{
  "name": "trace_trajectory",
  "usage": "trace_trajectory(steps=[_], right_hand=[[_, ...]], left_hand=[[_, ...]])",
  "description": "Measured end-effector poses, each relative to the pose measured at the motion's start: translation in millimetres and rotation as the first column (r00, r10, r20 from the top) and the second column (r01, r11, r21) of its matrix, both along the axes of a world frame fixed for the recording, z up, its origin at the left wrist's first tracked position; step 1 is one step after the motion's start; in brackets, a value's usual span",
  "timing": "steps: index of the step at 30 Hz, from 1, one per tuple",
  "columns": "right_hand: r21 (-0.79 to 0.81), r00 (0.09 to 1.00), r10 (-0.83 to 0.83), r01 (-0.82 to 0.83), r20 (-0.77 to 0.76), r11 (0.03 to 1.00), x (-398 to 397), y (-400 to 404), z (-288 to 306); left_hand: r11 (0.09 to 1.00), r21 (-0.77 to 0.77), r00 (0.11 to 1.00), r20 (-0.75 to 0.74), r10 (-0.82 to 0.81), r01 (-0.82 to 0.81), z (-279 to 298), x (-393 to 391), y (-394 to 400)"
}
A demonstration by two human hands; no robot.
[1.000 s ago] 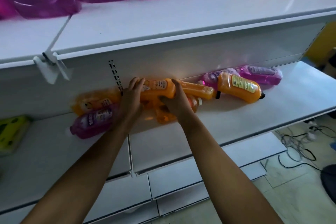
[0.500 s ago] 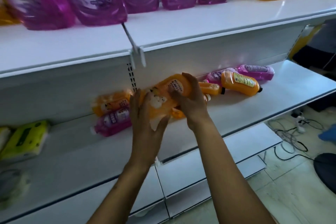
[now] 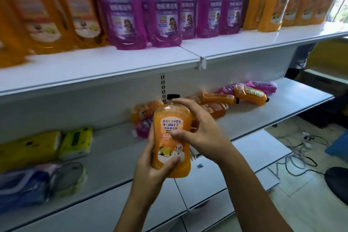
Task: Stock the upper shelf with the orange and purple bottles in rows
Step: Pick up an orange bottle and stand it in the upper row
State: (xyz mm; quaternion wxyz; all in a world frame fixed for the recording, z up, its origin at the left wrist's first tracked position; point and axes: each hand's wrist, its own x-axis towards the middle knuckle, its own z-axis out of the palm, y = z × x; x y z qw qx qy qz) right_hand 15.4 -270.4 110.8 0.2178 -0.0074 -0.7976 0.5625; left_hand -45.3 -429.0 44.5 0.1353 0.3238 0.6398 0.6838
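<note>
I hold an orange bottle (image 3: 170, 128) upright in front of the lower shelf, black cap up. My left hand (image 3: 152, 169) grips its base from below and my right hand (image 3: 199, 133) wraps its right side and top. On the upper shelf (image 3: 235, 43) stand rows of orange bottles (image 3: 45, 20) at left, purple bottles (image 3: 162, 11) in the middle, and more orange bottles (image 3: 276, 3) at right. Several orange and purple bottles (image 3: 250, 94) lie on their sides on the lower shelf (image 3: 282, 107).
Yellow-green tissue packs (image 3: 75, 139) and blue-and-white packs (image 3: 28, 182) lie at the left of the lower shelf. Cables (image 3: 301, 156) run across the tiled floor at right, near a dark round base (image 3: 337, 181). Below are lower white shelf boards (image 3: 244, 179).
Both hands lifted one orange bottle off the pile on the lower shelf, turned it upright and brought it toward me. The view tilted up, showing the upper shelf's bottles.
</note>
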Motion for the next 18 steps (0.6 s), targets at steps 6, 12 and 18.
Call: trace_trajectory(steps=[6,12,18], right_hand=[[-0.116,0.998,0.057,-0.060,-0.027,0.991,-2.2,-62.7,-2.2],[-0.082,0.988,0.122,-0.129,-0.094,0.988,-14.2,-106.5,11.0],[0.011,0.935,0.292,-0.296,-0.200,0.955,-29.6,-144.8,52.8]], left_hand=[[0.985,0.046,0.986,0.050,0.161,-0.164,5.7,18.4,-55.2],[0.958,0.043,0.958,0.060,0.281,-0.284,23.6,18.1,-99.9],[0.905,0.130,0.907,-0.065,0.416,-0.406,56.6,17.6,-144.4]])
